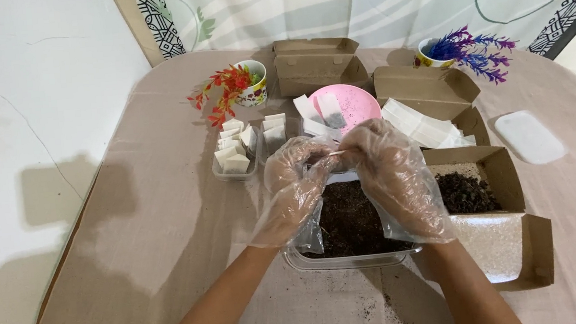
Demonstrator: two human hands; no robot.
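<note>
Two gloved hands meet above a clear tub (pixel 353 258) of dark loose material on the counter (pixel 166 216). Left hand (pixel 295 182) and right hand (pixel 393 176) each pinch one end of a small white sachet (pixel 336 153), both grips closed on it. Its long axis runs side to side between the grips, equally near both; the tub lies directly beneath, filled sachets (pixel 236 146) beyond the left grip
</note>
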